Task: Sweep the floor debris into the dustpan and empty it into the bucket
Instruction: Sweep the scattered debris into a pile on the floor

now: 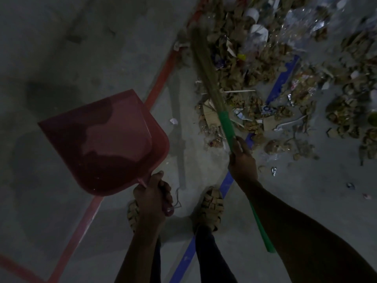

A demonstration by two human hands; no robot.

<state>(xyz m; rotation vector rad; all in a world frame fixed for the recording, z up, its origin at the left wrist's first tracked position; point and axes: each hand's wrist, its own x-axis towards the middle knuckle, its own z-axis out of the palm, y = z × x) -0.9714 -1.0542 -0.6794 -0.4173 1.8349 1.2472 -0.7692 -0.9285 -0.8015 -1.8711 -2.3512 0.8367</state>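
The left hand point(152, 193) is wrapped tight round the short handle of the red dustpan point(104, 139), fingers curled under and thumb along the top, and it carries the pan in the air, off the floor point(61, 48). The pan looks empty, which fits a judgement that the sweeping proper has not begun: it is held clear and to the side, ready to be set down once a heap is gathered. Its long axis runs from the handle at the hand up and away to the left, with the wide open mouth pointing away from the hand and away from the rubbish. The right hand point(241, 158) is clenched round the green sleeve of the broom point(214, 94), gripping partway along so that a length of green handle trails back beside the forearm; that mid-shaft hold probably gives better control for short strokes. The broom's long axis slants from that hand up and slightly left, the brush end, blurred, reaching forward into the debris point(285, 82), a wide scatter of dry leaves, paper scraps and clear plastic lying ahead and to the right of the right hand. No bucket is in view.
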